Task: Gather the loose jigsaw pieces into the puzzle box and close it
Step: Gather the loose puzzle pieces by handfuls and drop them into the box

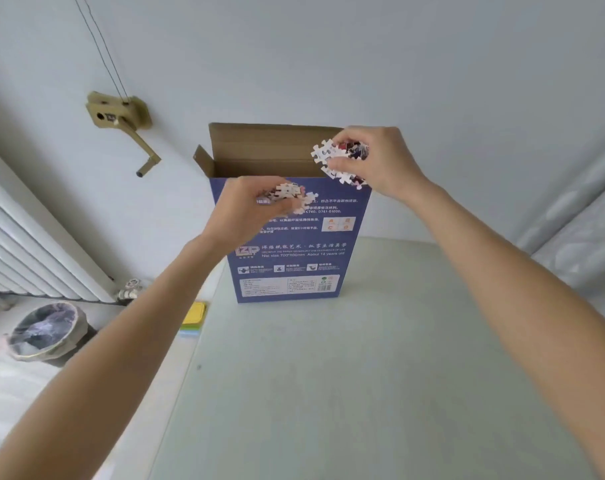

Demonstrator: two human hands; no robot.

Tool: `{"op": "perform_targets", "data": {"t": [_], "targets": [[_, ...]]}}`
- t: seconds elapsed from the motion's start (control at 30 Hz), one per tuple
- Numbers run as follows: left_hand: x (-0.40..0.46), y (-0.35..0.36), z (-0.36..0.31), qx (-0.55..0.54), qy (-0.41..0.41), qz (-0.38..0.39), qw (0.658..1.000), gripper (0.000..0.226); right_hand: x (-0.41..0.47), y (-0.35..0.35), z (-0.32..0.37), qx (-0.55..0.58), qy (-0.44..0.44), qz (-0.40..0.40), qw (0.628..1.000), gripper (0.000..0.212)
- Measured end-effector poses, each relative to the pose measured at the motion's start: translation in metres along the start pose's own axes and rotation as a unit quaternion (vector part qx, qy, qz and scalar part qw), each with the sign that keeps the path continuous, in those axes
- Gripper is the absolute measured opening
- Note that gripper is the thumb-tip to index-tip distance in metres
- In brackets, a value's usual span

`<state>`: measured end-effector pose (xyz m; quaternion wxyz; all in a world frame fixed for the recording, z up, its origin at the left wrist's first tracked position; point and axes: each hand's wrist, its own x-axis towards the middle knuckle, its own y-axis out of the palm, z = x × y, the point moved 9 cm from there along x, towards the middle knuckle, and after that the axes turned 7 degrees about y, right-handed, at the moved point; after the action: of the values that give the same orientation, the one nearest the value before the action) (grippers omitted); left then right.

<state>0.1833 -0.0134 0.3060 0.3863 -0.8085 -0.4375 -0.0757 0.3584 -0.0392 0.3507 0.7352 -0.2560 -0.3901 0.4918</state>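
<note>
The puzzle box (290,244) is deep blue on its face with white print, a pale label panel low down and plain brown cardboard on its raised flaps. The jigsaw pieces (342,161) at the box's upper right corner are white-edged with dark red and navy patches; those (290,197) in front of its face look white and blurred. The table (363,375) under the box is pale grey-green. Left of the box lies a yellow pad (194,315) over green and blue layers, and farther left a bin (46,332) lined in grey.
</note>
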Motion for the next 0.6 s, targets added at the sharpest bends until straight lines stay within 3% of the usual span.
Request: {"op": "perform_targets", "data": {"t": [0.1,0.2,0.33,0.47,0.6], "targets": [[0.040,-0.027,0.004,0.002,0.009,-0.057,0.998,0.013,0.037,0.015,0.000,-0.039,-0.038,0.008,0.998,0.025],[0.070,-0.037,0.012,0.053,0.016,-0.080,0.995,0.013,0.053,0.041,-0.003,-0.112,-0.088,0.070,0.987,0.023],[0.087,-0.019,0.025,0.146,0.051,-0.007,0.988,0.015,0.056,0.058,-0.017,-0.137,-0.102,0.121,0.978,0.022],[0.094,-0.001,0.042,0.267,0.067,0.075,0.959,0.020,0.055,0.067,-0.025,-0.152,-0.103,0.153,0.971,0.017],[0.095,0.006,0.054,0.283,0.054,0.115,0.951,0.018,0.055,0.071,-0.018,-0.181,-0.133,0.156,0.962,0.018]]}}
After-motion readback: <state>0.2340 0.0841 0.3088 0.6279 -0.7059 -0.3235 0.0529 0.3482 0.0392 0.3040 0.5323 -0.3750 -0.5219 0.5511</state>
